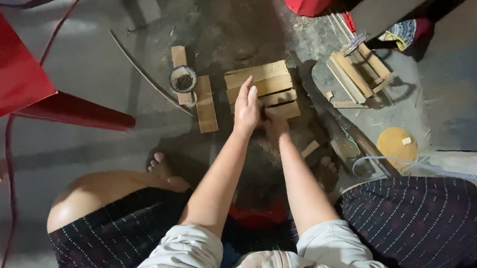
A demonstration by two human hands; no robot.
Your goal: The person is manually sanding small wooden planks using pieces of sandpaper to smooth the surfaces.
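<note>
A small slatted wooden crate panel [265,85] lies on the concrete floor in front of me. My left hand [246,105] rests on its near left part, fingers stretched flat and together over the slats. My right hand [276,125] grips the panel's near edge from below, its fingers mostly hidden under the wood and behind the left hand. Both my bare forearms reach forward between my knees.
Two loose wooden slats [205,104] and a small round tin of dark bits [183,80] lie left of the panel. A second small wooden frame [358,71] sits at the right, a round yellow disc [397,145] nearer. A red stool [22,77] stands left. My bare feet [162,166] rest on the floor.
</note>
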